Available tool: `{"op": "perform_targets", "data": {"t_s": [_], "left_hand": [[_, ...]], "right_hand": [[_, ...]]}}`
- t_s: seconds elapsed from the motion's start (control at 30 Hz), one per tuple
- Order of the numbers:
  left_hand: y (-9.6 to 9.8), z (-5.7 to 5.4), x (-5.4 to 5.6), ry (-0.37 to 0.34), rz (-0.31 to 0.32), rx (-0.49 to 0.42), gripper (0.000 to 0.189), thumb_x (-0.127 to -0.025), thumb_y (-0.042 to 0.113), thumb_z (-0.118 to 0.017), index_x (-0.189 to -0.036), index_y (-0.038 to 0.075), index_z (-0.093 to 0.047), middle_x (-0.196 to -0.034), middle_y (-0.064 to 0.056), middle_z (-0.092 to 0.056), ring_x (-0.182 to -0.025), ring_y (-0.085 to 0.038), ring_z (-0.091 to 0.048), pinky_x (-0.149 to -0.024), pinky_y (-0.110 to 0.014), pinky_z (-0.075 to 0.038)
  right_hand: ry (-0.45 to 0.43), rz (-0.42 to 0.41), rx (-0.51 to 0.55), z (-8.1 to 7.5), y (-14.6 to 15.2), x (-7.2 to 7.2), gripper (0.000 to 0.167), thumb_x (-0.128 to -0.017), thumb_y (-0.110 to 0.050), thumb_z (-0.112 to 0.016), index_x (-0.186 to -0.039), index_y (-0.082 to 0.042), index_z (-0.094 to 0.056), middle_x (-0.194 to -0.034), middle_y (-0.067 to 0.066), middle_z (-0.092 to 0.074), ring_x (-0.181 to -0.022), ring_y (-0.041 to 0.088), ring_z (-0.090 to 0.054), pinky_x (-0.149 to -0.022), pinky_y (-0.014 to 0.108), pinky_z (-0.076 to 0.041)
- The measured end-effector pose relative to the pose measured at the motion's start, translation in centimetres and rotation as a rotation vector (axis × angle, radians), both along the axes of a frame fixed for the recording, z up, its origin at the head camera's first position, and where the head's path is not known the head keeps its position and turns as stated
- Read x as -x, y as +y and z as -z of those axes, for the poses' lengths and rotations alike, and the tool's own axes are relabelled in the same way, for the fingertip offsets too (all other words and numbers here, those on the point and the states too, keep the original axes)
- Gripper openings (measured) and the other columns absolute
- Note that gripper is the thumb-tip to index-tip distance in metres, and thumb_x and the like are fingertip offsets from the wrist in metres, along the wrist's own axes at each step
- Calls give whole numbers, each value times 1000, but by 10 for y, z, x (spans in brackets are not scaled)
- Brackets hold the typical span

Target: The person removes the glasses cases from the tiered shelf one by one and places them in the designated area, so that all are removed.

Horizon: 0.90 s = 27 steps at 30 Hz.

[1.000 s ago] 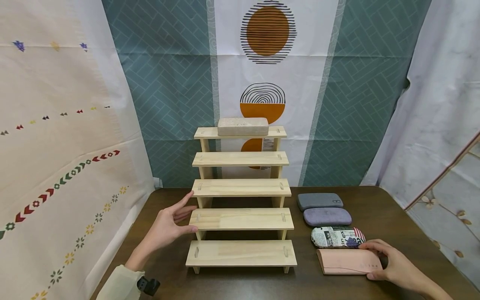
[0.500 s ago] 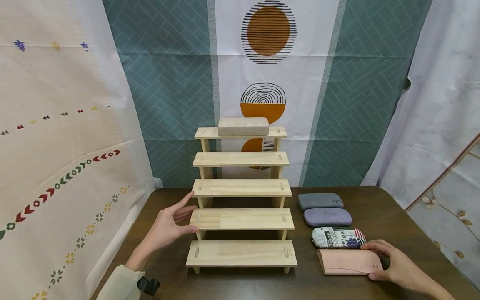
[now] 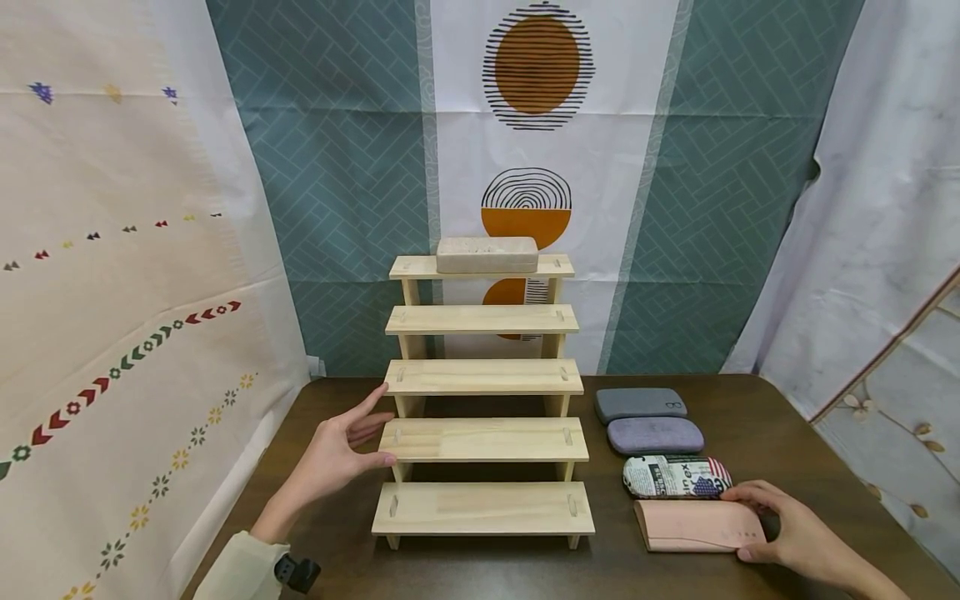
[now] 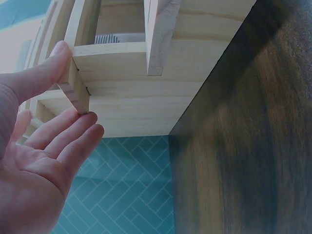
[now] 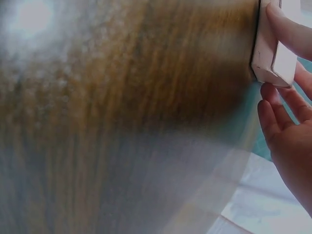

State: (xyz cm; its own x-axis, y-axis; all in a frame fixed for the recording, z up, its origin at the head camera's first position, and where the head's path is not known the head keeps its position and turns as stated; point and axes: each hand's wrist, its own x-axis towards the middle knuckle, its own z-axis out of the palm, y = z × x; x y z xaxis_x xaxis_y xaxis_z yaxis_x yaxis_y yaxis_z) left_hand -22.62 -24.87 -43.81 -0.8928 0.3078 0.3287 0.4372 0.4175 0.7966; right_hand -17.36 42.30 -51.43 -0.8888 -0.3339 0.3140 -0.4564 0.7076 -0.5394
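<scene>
A light wooden tiered stand [image 3: 480, 508] with several steps stands mid-table. My left hand [image 3: 333, 450] grips the left end of its second-lowest step; in the left wrist view the thumb [image 4: 46, 73] lies on one edge of that board and the fingertips on the opposite one. My right hand [image 3: 787, 533] holds the right end of a pink glasses case [image 3: 697, 527], thumb at the near side and fingers at the far side. The case lies flat on the table. In the right wrist view, thumb and fingers span the end of the pink case [image 5: 265, 53].
Behind the pink case lie a newsprint-patterned glasses case [image 3: 671, 477], a purple case [image 3: 655, 435] and a grey case [image 3: 641, 403] in a row. A cream case [image 3: 487, 255] sits on the top step. Fabric hangings [image 3: 337, 167] enclose the dark wooden table [image 3: 480, 575].
</scene>
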Motion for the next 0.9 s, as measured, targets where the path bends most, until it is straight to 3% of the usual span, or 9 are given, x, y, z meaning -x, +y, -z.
{"op": "perform_targets", "data": {"t_s": [0.23,0.4,0.63,0.9], "left_hand": [[0,0,0,-8,-5,-1,105,-78,8,-94,-166,23,-38,-137,-23,-65,-127,-34,-65,-100,-55,-54],[1,0,-1,-13,-7,-3,105,-79,9,-94,-166,23,-38,-138,-24,-65,-127,-34,-65,-101,-57,-53],[0,2,-1,-2,4,-10,104,-79,10,-94,-166,22,-38,-137,-24,-66,-126,-35,-65,-100,-56,-53],[-1,1,-1,-1,3,-9,104,-79,9,-94,-166,22,-38,-137,-23,-65,-126,-34,-65,-100,-55,-54]], "right_hand": [[23,57,-20,-19,-7,-1,60,-59,-19,-105,-112,-16,-76,-116,-3,-64,-96,2,-59,-78,15,-49],[80,0,15,-46,-23,5,54,-66,-14,-101,-114,-14,-76,-114,-3,-68,-97,6,-64,-82,9,-47],[114,-25,16,-87,-55,21,49,-74,-14,-98,-116,-22,-74,-108,-8,-71,-96,4,-66,-82,10,-48],[128,-37,20,-129,-97,47,42,-84,-20,-93,-122,-20,-74,-113,-6,-71,-99,9,-65,-83,16,-52]]}}
